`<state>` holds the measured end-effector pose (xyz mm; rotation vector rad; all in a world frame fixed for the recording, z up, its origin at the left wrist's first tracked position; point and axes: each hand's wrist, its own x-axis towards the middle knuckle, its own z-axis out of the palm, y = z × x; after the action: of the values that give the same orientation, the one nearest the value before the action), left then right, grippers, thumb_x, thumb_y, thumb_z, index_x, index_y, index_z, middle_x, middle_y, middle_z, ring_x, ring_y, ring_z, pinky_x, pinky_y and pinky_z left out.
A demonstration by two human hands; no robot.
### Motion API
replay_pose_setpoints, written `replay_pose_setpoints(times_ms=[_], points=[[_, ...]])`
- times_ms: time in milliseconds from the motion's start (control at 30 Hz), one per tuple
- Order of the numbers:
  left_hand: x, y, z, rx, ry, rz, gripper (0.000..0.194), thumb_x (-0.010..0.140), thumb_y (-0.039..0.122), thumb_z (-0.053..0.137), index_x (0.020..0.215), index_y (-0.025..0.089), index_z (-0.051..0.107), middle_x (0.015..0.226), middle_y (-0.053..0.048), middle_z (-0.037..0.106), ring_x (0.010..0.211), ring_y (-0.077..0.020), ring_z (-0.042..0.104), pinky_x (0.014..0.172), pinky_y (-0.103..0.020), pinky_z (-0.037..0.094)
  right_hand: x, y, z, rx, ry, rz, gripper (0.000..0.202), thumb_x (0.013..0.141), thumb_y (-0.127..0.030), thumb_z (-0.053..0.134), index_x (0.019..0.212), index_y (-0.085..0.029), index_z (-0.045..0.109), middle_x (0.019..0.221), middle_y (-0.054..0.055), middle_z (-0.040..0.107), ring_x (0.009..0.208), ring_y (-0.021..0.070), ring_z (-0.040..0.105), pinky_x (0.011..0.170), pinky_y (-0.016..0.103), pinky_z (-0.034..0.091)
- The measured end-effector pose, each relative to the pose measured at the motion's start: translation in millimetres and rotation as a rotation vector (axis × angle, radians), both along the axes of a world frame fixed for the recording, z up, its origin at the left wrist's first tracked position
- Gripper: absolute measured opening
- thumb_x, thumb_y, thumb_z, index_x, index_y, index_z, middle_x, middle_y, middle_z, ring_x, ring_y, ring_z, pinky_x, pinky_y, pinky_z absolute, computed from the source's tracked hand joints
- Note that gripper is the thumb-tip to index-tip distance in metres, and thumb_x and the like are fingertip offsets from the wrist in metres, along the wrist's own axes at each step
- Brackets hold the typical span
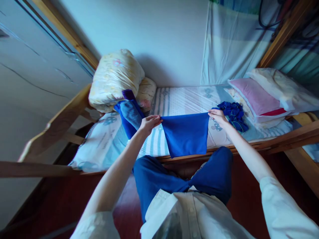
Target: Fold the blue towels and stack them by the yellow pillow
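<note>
A plain blue cloth (186, 135) hangs stretched between my two hands, over the front edge of the bed. My left hand (151, 123) pinches its upper left corner, and my right hand (216, 116) pinches the upper right one. The lower edge of the cloth falls free near my knees. Just beyond my right hand lies a crumpled heap of dark blue cloth (233, 114). Left of my left hand rest folded blue and purple cloths (131, 113), leaning by the bedding.
The bed (99, 142) has a patterned sheet and a wooden rail (294, 136). A bundled yellowish quilt (116, 78) sits at the left end. Pink and white pillows (256, 96) are stacked at the right. A pale curtain (229, 43) hangs on the wall.
</note>
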<state>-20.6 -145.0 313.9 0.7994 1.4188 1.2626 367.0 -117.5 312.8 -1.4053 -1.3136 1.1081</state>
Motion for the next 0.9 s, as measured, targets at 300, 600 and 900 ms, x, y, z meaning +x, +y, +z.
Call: replay_pose_setpoints(times_ms=[300,600,900], points=[[-18,53,-18.0,0.434,0.318,0.076,0.051,0.066,0.047,0.078,0.100,0.009,0.076,0.084,-0.009,0.076,0.078,-0.0223,0.074,0.080,-0.035,0.060,-20,43,-22.1,0.394,-0.163,-0.040,0.029,0.080,-0.035,0.066,0.102,-0.017,0.070,0.093,0.006,0.073,0.084,0.0168,0.065,0.070,0.025,0.048],[-16,-48,-185.6,0.051,0.631,-0.032,0.036,0.079,0.040,0.059,0.093,0.016,0.081,0.086,-0.009,0.079,0.090,-0.0267,0.074,0.081,-0.033,0.057,-16,-31,-167.6,0.082,-0.245,0.036,0.021,0.080,-0.029,0.059,0.081,-0.017,0.077,0.092,0.011,0.078,0.089,0.0246,0.070,0.080,0.033,0.054],[2,-124,-273.4,-0.400,0.689,-0.211,0.029,0.080,0.032,0.062,0.104,0.023,0.075,0.091,-0.003,0.080,0.094,-0.0229,0.074,0.088,-0.030,0.054,-20,-114,-257.8,-0.377,-0.261,0.125,0.016,0.067,-0.011,0.063,0.072,-0.019,0.076,0.070,0.002,0.074,0.073,0.0188,0.069,0.077,0.031,0.056]])
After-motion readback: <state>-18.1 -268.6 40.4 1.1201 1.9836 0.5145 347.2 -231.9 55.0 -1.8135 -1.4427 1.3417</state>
